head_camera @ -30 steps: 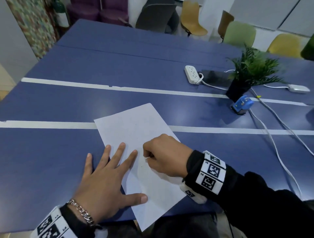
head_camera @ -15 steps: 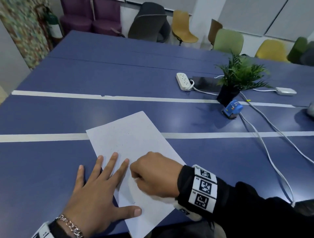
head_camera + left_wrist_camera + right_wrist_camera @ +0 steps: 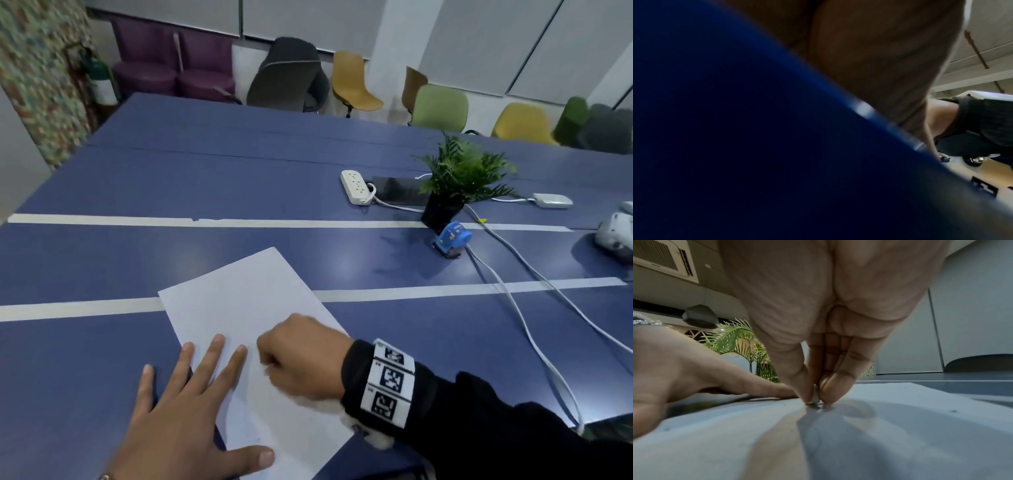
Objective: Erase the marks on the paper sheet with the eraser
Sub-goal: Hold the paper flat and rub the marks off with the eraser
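Note:
A white paper sheet [image 3: 239,301] lies slanted on the blue table [image 3: 171,192] near its front edge. My left hand [image 3: 191,404] lies flat on the sheet's left side with fingers spread, holding it down. My right hand [image 3: 301,359] is curled over the middle of the sheet. In the right wrist view, thumb and fingertips of the right hand [image 3: 816,400] pinch a small white eraser [image 3: 815,398] whose tip touches the paper sheet [image 3: 900,426]. No marks show plainly on the paper. The left wrist view is mostly dark blue table [image 3: 735,146] under the palm.
A potted plant [image 3: 459,178], a white power strip [image 3: 356,186], a dark phone [image 3: 397,188], a blue sharpener-like object [image 3: 452,238] and white cables [image 3: 513,308] sit at the right of the table. Tape lines [image 3: 239,223] cross it. Chairs stand along the far wall.
The head view has tilted up, so hands and sheet sit lower in the frame. The right hand has shifted slightly left on the sheet, toward the left fingers. The left hand stays flat.

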The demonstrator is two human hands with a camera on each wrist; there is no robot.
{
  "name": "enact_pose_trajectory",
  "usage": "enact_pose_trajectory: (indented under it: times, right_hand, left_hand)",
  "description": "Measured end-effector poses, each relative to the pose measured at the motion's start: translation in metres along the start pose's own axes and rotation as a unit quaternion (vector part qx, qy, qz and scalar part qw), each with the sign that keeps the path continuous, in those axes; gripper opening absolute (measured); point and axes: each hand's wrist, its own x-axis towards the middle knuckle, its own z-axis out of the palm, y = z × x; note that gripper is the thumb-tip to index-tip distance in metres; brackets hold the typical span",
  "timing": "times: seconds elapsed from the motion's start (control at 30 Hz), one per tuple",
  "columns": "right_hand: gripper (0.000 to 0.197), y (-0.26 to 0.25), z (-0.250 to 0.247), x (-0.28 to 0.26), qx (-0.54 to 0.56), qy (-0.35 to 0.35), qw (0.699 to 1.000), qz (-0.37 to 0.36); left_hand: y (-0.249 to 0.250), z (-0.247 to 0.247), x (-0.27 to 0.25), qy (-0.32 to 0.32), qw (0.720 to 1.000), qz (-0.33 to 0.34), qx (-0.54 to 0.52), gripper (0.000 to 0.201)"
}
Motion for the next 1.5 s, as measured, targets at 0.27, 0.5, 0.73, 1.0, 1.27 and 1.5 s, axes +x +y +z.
enact_pose_trajectory:
  times: [0.27,0.5,0.73,1.0,1.27,1.5]
  right_hand:
    - [0.008,-0.007,0.006,-0.01,0.038,-0.02,0.998,-0.034]
    - [0.009,-0.003,0.011,-0.01,0.008,0.009,1.0,-0.02]
    - [0.009,0.024,-0.017,-0.007,0.003,0.042,0.998,0.037]
    - [0.008,0.014,-0.002,-0.013,0.032,-0.005,0.999,0.019]
    - [0.009,-0.002,0.01,-0.014,-0.003,-0.004,1.0,-0.021]
    - [0.008,0.012,-0.002,-0.006,-0.02,0.015,1.0,0.0]
  left_hand:
    - [-0.005,0.007,-0.006,0.066,0.997,0.025,-0.017,0.136]
    - [-0.009,0.013,-0.004,0.079,0.996,0.031,-0.019,0.138]
    - [-0.01,0.014,-0.004,0.084,0.995,0.044,-0.023,0.128]
    - [0.002,0.008,-0.003,0.11,0.993,0.044,-0.02,0.132]
    - [0.001,0.013,0.001,0.095,0.994,0.05,-0.027,0.128]
    - [0.0,0.014,0.002,0.091,0.994,0.053,-0.026,0.128]
